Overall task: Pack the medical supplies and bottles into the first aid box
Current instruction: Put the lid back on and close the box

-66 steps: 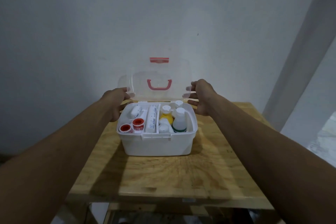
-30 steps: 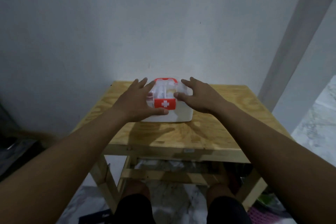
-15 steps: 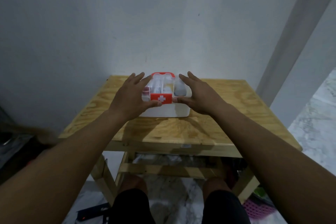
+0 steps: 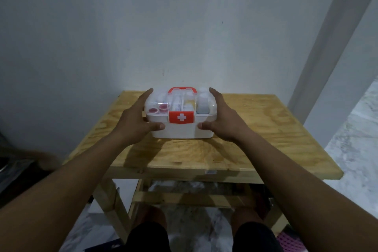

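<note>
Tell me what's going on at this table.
A person has both hands against the first aid box on the wooden table: the left hand and right hand lie flat along its sides, thumbs on the front. The clear lid is down, the red latch sits over the front edge, and the supplies show packed inside.

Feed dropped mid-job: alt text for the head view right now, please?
A closed white first aid box sits on a wooden table, left hand and right hand flat against its sides, thumbs on the front. Its clear lid is down, red cross latch at the front, bottles dimly visible inside.
</note>
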Demonstrator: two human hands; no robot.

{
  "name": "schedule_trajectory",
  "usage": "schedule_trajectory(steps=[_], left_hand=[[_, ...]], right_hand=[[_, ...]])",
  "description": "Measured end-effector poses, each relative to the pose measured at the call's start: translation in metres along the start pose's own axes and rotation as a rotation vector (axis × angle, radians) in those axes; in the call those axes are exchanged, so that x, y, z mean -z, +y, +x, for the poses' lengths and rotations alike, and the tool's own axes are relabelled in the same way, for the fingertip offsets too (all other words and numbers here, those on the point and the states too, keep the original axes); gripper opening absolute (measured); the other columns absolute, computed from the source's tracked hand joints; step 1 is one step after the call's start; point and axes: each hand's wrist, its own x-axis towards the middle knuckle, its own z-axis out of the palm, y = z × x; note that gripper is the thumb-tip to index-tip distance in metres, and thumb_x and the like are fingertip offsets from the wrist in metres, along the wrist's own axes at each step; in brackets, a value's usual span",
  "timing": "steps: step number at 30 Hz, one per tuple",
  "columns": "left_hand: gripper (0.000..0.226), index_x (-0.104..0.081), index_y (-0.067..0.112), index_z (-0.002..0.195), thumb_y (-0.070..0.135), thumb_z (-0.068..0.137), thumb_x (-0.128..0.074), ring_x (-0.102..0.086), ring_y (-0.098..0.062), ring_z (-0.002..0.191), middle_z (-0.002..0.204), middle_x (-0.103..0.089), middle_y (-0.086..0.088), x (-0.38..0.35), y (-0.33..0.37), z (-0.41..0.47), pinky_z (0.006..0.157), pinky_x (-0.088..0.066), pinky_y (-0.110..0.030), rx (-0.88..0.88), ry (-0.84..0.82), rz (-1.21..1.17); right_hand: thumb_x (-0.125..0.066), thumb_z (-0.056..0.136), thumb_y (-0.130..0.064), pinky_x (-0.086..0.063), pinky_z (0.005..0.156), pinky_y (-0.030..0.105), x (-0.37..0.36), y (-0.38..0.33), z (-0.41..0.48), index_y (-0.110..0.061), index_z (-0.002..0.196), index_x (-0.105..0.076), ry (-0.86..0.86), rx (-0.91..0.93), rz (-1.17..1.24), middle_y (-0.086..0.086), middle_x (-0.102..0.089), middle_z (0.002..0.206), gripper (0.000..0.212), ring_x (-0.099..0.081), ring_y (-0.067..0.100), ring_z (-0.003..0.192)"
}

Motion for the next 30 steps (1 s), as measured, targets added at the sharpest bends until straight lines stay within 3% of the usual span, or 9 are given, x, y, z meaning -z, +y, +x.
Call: schedule_trajectory(steps=[5,12,17,21,30], left_hand=[[0.097,-0.026,0.025,0.153,0.011,0.075,-0.082,-0.049,-0.025,0.129,0.149,-0.044,-0.002,-0.008,0.006,0.016,0.091,-0.052,-0.039,-0.002,0.025,-0.040],[0.099,-0.026,0.026,0.153,0.010,0.074,-0.083,-0.052,-0.027,0.127,0.146,-0.049,-0.004,-0.030,0.018,0.075,0.093,-0.051,-0.040,-0.027,-0.002,-0.022],[0.100,-0.024,0.028,0.154,0.011,0.075,-0.083,-0.052,-0.026,0.126,0.146,-0.048,-0.002,-0.063,0.018,0.118,0.088,-0.052,-0.035,0.005,0.003,-0.053],[0.096,-0.025,0.027,0.153,0.008,0.077,-0.080,-0.052,-0.018,0.121,0.142,-0.050,0.002,-0.085,0.018,0.141,0.087,-0.052,-0.032,0.005,0.031,-0.095],[0.094,-0.021,0.029,0.152,0.006,0.080,-0.077,-0.053,-0.024,0.125,0.145,-0.047,-0.003,-0.095,0.013,0.155,0.088,-0.055,-0.037,0.022,0.026,-0.130]], right_hand=[[-0.082,0.078,-0.019,-0.050,0.089,0.037,0.006,0.004,0.013,-0.029,0.155,-0.012,0.036,-0.028,0.002,0.002,-0.050,0.143,0.105,-0.055,0.028,0.124],[-0.084,0.075,-0.022,-0.052,0.094,0.045,0.024,0.028,0.056,-0.032,0.155,-0.011,0.072,-0.103,-0.015,0.004,-0.049,0.145,0.109,-0.054,0.030,0.125],[-0.082,0.078,-0.017,-0.048,0.098,0.046,0.039,0.051,0.095,-0.025,0.156,-0.011,0.090,-0.113,-0.020,0.004,-0.047,0.146,0.105,-0.051,0.031,0.128],[-0.080,0.080,-0.016,-0.048,0.098,0.047,0.045,0.069,0.122,-0.026,0.157,-0.006,0.080,-0.133,-0.032,0.007,-0.048,0.147,0.107,-0.053,0.032,0.126],[-0.079,0.082,-0.018,-0.048,0.100,0.047,0.045,0.077,0.141,-0.027,0.157,0.003,0.049,-0.134,-0.051,0.007,-0.044,0.150,0.112,-0.053,0.031,0.128]])
